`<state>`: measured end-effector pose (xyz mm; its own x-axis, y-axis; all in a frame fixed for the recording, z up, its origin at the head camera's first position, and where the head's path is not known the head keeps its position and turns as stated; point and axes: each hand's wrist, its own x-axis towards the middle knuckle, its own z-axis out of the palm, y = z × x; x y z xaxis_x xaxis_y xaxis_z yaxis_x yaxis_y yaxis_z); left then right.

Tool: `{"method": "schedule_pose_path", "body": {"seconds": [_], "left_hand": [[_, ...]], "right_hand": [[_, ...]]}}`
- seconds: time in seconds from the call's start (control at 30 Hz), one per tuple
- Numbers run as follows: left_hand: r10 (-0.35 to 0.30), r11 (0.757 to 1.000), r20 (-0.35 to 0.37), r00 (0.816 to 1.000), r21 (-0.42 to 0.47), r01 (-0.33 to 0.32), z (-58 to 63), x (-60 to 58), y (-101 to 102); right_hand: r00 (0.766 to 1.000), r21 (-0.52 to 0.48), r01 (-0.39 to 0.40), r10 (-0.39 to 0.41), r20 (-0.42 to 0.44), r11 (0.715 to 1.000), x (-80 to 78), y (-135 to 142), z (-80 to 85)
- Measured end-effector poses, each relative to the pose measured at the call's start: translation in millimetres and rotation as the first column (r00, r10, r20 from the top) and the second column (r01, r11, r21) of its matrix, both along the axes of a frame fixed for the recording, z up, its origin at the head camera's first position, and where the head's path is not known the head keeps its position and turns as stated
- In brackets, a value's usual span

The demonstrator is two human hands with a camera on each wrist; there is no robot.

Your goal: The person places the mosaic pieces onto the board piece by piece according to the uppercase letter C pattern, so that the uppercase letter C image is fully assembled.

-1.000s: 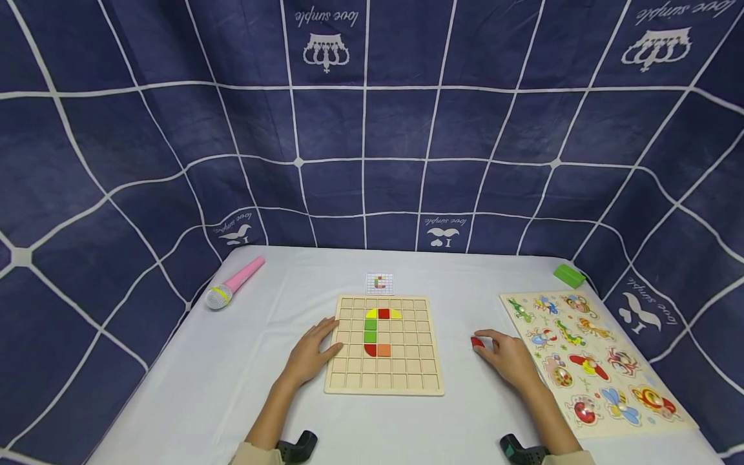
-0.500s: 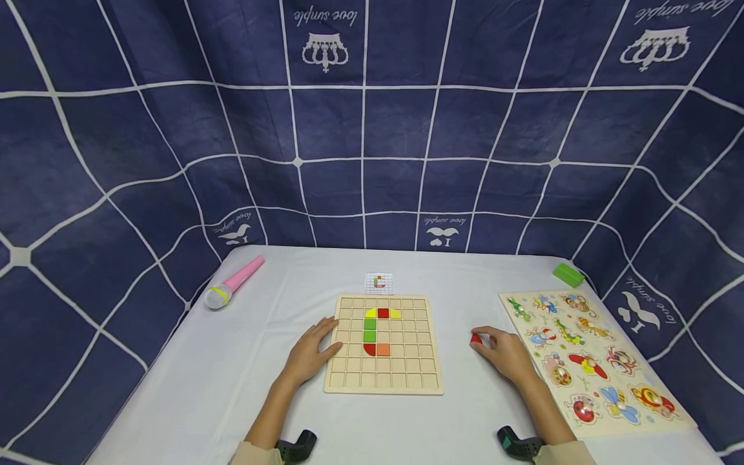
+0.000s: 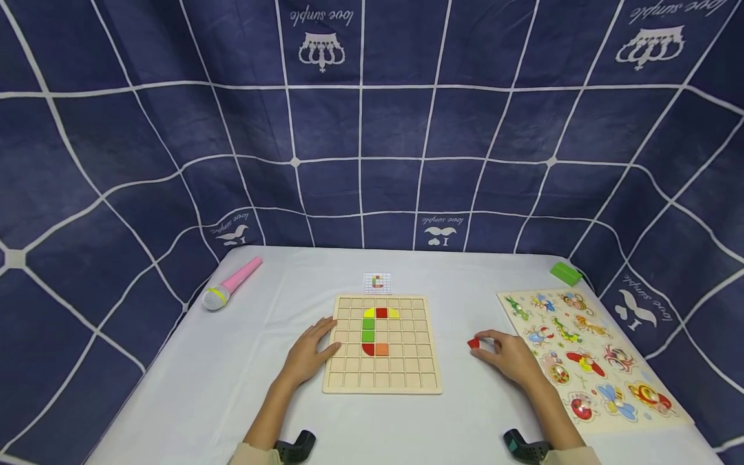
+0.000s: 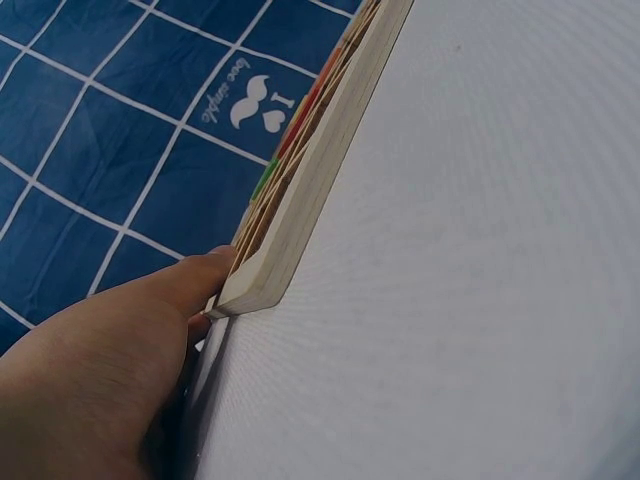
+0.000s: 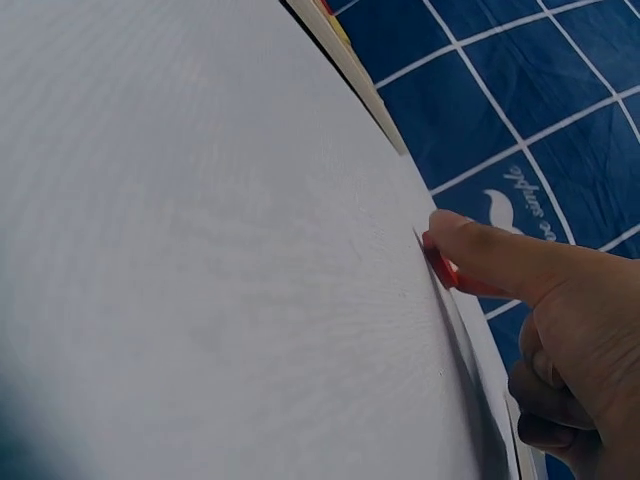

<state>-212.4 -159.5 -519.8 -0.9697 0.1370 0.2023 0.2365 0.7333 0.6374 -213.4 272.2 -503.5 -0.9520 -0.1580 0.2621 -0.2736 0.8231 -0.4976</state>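
A wooden grid board (image 3: 409, 378) lies flat in the middle of the table. Set in its squares is a C-shaped pattern: a red square tile (image 3: 381, 313) between two yellow rounded tiles, two green tiles (image 3: 368, 330) down the side, then a red rounded tile (image 3: 369, 349) and an orange square tile (image 3: 382, 349). My left hand (image 3: 308, 354) rests against the board's left edge, thumb and fingertips touching its rim. Right of the board, my right hand (image 3: 507, 356) pinches a small red tile (image 3: 473, 343) between thumb and fingers, close over the tablecloth. Fingers partly cover that tile.
Just beyond the board lies a small pattern card (image 3: 377, 283) showing a similar C. An insect peg puzzle (image 3: 628, 407) lies at the right, with a green block (image 3: 566, 274) behind it. A pink toy microphone (image 3: 232, 284) lies at the back left.
The red tile has turned between my right fingers, and more of its face shows now. My left hand stays at the board's edge. The tiles on the board have not changed.
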Motion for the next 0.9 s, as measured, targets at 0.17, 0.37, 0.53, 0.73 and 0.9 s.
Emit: {"method": "schedule_pose_path", "body": {"seconds": [0.17,0.37,0.53,0.73,0.9], "left_hand": [[-0.001,1.000,0.000,1.000,0.001,0.001,1.2,-0.3,0.0],[0.000,1.000,0.002,1.000,0.002,0.000,0.2,-0.4,0.2],[0.001,1.000,-0.005,1.000,0.002,-0.001,-1.3,-0.6,0.0],[-0.001,1.000,0.005,1.000,0.006,0.001,-0.8,-0.3,-0.4],[0.002,1.000,0.007,1.000,0.004,-0.002,-0.3,-1.1,-0.6]], "right_hand": [[0.999,0.010,0.010,-0.010,0.034,1.000,2.8,1.4,2.6],[1.000,0.012,0.017,-0.017,0.023,1.000,3.6,1.8,2.4],[1.000,0.000,-0.001,0.001,-0.015,1.000,0.0,0.2,-2.4],[0.998,-0.006,-0.021,0.021,-0.058,1.000,-3.5,-2.4,-7.7],[0.998,-0.011,-0.013,0.013,-0.068,1.000,-3.6,-4.5,-9.1]]}}
